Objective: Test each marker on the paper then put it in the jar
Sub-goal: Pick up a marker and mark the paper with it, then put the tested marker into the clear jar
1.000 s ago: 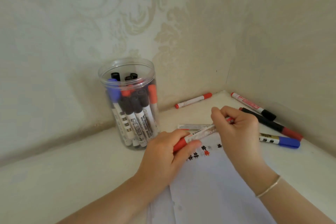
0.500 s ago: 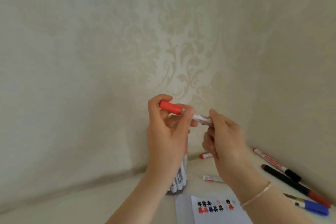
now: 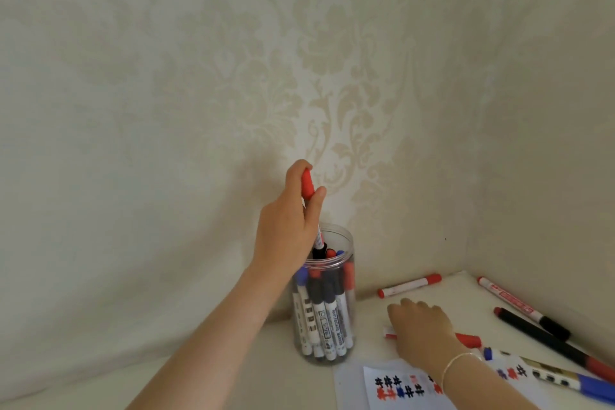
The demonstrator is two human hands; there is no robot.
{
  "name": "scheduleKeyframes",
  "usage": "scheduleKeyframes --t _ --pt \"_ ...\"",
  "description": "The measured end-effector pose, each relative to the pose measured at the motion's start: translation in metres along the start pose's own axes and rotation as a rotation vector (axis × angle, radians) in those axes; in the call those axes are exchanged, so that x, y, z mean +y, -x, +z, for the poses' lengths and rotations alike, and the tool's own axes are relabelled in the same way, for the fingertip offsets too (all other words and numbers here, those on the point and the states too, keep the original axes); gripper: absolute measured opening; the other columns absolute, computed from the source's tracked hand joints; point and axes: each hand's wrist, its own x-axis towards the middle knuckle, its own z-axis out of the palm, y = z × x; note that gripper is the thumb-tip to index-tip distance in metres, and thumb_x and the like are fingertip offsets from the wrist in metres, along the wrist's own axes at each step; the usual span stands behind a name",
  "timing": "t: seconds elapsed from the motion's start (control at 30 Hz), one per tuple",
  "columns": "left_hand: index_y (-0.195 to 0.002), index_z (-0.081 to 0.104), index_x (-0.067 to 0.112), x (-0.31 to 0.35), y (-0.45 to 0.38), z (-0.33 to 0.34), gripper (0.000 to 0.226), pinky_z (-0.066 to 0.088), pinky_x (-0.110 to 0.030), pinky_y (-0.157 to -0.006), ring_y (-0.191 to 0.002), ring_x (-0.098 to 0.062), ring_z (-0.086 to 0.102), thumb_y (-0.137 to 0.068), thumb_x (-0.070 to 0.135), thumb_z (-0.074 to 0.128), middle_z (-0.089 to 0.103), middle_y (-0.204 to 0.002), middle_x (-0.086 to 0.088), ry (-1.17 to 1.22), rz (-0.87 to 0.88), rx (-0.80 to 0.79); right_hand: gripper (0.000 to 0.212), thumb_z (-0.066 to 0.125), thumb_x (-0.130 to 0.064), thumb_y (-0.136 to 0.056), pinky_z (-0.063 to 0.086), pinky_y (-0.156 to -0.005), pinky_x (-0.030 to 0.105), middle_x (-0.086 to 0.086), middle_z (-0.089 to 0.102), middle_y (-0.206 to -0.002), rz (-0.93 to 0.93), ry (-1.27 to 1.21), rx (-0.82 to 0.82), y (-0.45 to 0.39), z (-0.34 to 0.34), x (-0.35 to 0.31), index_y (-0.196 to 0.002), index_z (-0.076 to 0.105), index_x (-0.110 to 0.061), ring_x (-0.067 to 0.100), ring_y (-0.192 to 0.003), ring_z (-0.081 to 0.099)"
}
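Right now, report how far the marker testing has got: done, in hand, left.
Done: the clear plastic jar already holds many capped markers, and the white paper carries red, black and blue test marks. In hand: the left hand lowers a red-capped marker into the jar; the right hand covers another red marker. Left: four more markers lie loose on the table.

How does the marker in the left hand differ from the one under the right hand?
The left hand grips its marker near upright, tip down into the jar. The right hand covers a marker lying flat on the table, its middle hidden. Both have red caps.
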Motion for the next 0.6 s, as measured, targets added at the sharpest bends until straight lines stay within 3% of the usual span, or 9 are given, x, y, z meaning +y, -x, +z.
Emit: scheduleKeyframes --t 0.13,0.2,0.3,0.4,0.5,0.6 --pt "-0.128 0.036 0.022 0.001 -0.009 -0.004 0.032 0.036 -0.009 -0.046 -0.039 -0.005 0.048 -0.1 0.034 0.043 0.042 -0.044 0.009 -0.083 0.072 -0.082 0.017 0.048 -0.016 -0.09 0.041 -0.072 0.029 0.004 0.048 -0.114 0.005 -0.33 0.167 -0.013 -0.009 0.001 -0.107 0.044 -0.018 0.025 -0.102 0.057" --pt "-0.128 0.035 0.023 0.0 -0.013 -0.004 0.032 0.033 -0.012 -0.044 -0.04 -0.003 0.046 -0.1 0.036 0.042 0.043 -0.046 0.009 -0.123 0.089 -0.105 0.013 0.051 -0.02 -0.088 0.042 -0.069 0.031 0.003 0.045 -0.098 0.016 -0.467 0.275 -0.023 -0.02 0.002 -0.096 0.041 -0.016 0.026 -0.092 0.055" --pt "-0.126 0.034 0.022 -0.004 -0.018 -0.001 0.03 0.041 -0.023 -0.046 -0.045 -0.01 0.05 -0.1 0.038 0.039 0.045 -0.054 0.007 -0.169 0.097 -0.146 0.013 0.056 -0.016 -0.086 0.043 -0.066 0.034 0.006 0.051 -0.084 0.036 -0.81 0.421 -0.034 -0.039 0.001 -0.087 0.045 -0.01 0.026 -0.076 0.053" --pt "-0.12 0.039 0.018 -0.006 -0.018 0.001 0.028 0.046 -0.027 -0.049 -0.05 -0.013 0.054 -0.102 0.038 0.032 0.052 -0.059 0.004 -0.23 0.123 -0.231 0.005 0.049 -0.011 -0.09 0.045 -0.059 0.037 0.008 0.051 -0.073 0.006 -1.122 0.568 -0.037 -0.057 -0.006 -0.087 0.047 -0.008 0.025 -0.066 0.049" --pt "-0.115 0.043 0.019 -0.011 -0.022 0.0 0.028 0.053 -0.041 -0.062 -0.059 -0.018 0.061 -0.102 0.038 0.028 0.064 -0.072 -0.002 -0.212 0.134 -0.326 0.006 0.043 -0.01 -0.094 0.049 -0.052 0.031 0.009 0.051 -0.075 -0.04 -1.387 0.558 -0.035 -0.073 -0.017 -0.095 0.048 -0.008 0.021 -0.063 0.051" --pt "-0.108 0.046 0.021 -0.012 -0.029 -0.006 0.022 0.054 -0.042 -0.066 -0.059 -0.014 0.065 -0.102 0.036 0.031 0.067 -0.074 0.0 -0.174 0.126 -0.389 0.005 0.044 -0.011 -0.096 0.048 -0.051 0.028 0.009 0.054 -0.077 -0.049 -1.497 0.566 -0.037 -0.084 -0.025 -0.098 0.048 -0.01 0.019 -0.058 0.053"
